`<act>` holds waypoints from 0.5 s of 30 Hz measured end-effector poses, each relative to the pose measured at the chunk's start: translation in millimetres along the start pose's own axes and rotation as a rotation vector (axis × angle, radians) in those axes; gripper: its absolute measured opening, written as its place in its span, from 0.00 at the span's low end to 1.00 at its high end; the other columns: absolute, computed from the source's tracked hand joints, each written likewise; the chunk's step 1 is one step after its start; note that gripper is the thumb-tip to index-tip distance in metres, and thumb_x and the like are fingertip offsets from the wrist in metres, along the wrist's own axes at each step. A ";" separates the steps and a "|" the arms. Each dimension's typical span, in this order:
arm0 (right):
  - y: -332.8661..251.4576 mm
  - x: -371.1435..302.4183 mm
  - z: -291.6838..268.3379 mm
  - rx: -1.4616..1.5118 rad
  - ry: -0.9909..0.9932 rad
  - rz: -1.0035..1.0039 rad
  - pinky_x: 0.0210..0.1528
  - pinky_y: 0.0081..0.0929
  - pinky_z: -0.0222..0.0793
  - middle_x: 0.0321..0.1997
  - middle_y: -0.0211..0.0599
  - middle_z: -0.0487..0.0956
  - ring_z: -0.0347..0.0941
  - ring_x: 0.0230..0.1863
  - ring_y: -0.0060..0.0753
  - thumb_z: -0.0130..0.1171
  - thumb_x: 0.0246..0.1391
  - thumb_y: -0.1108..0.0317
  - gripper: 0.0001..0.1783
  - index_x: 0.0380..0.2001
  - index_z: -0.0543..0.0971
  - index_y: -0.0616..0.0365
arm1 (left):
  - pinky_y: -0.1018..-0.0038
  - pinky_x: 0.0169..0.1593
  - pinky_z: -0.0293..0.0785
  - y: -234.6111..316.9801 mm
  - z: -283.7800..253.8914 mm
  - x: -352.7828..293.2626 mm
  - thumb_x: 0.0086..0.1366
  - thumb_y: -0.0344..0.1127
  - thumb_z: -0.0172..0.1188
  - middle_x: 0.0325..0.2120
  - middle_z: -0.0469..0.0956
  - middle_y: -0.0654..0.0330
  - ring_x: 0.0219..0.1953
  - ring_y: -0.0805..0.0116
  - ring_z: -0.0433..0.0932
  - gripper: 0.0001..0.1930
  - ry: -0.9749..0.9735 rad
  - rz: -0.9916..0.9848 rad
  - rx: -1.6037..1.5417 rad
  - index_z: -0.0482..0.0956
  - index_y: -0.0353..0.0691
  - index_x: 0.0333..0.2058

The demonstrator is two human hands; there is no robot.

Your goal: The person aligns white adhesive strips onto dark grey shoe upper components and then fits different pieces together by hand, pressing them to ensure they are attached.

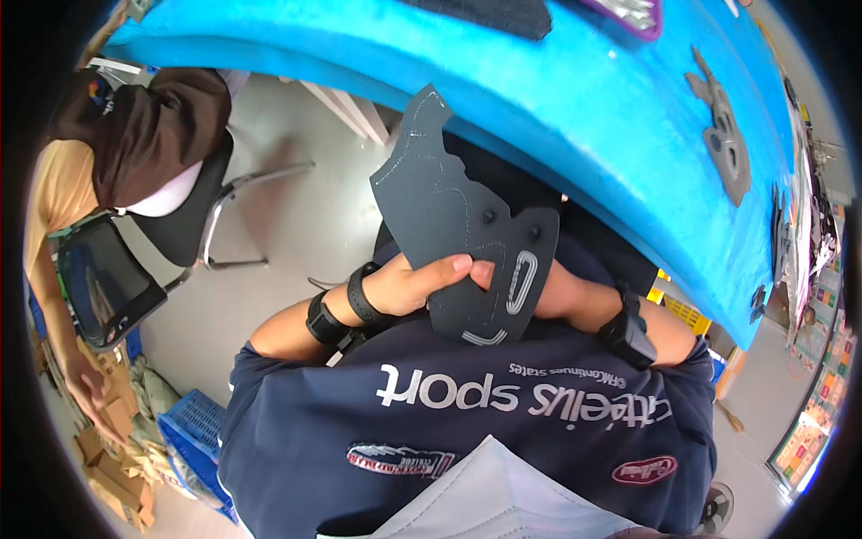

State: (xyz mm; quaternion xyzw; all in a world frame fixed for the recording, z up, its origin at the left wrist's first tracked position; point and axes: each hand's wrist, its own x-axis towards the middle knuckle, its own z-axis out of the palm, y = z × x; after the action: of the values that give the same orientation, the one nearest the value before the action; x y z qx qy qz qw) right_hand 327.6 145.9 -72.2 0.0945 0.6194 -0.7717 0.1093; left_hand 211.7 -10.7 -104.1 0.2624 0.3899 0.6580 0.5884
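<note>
A flat dark grey shoe upper piece [422,198] is held up in front of my body, below the near edge of the table. Pale dotted lines run across it, with dark round spots and a silver outlined loop near its lower right. My left hand [404,286] grips its lower left edge, thumb lying on the face. From the right, my right hand [555,292] reaches behind the piece, and only its thumb tip shows in front, close to the left thumb. The fingers of both hands are mostly hidden behind the piece.
A table with a bright blue cover [575,99] curves across the top. On it lie a similar grey cut piece [725,148], a dark strip [494,13] and a purple-rimmed tray [648,34]. To the left are another person's arm [58,296], a chair [108,283] and a blue crate [193,422].
</note>
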 end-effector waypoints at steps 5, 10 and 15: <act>21.1 0.2 5.3 0.290 0.007 0.274 0.33 0.18 0.70 0.33 0.27 0.78 0.72 0.33 0.15 0.55 0.59 0.63 0.12 0.39 0.77 0.60 | 0.76 0.44 0.73 -19.6 -9.4 -13.4 0.66 0.42 0.47 0.42 0.75 0.57 0.42 0.70 0.75 0.20 -0.006 -0.171 -0.230 0.68 0.33 0.51; 8.1 11.0 -3.2 0.177 -0.088 0.183 0.35 0.17 0.69 0.34 0.27 0.78 0.71 0.34 0.14 0.55 0.60 0.62 0.13 0.39 0.77 0.60 | 0.75 0.46 0.71 -15.1 -18.6 -12.4 0.66 0.36 0.48 0.42 0.74 0.60 0.45 0.72 0.73 0.16 -0.041 -0.081 -0.195 0.69 0.35 0.49; -17.9 111.6 27.3 -0.157 -0.357 -0.020 0.41 0.23 0.69 0.36 0.30 0.78 0.71 0.39 0.18 0.50 0.62 0.56 0.17 0.43 0.76 0.60 | 0.76 0.42 0.73 36.3 -80.9 -50.2 0.66 0.51 0.51 0.38 0.77 0.58 0.40 0.70 0.76 0.24 0.291 0.146 0.138 0.70 0.33 0.47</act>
State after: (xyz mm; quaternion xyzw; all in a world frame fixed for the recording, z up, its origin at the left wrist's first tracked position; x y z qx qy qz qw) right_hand 215.2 117.2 -81.0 -0.0591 0.6495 -0.7264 0.2169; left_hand 134.5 -76.5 -113.7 0.2316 0.4952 0.7016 0.4571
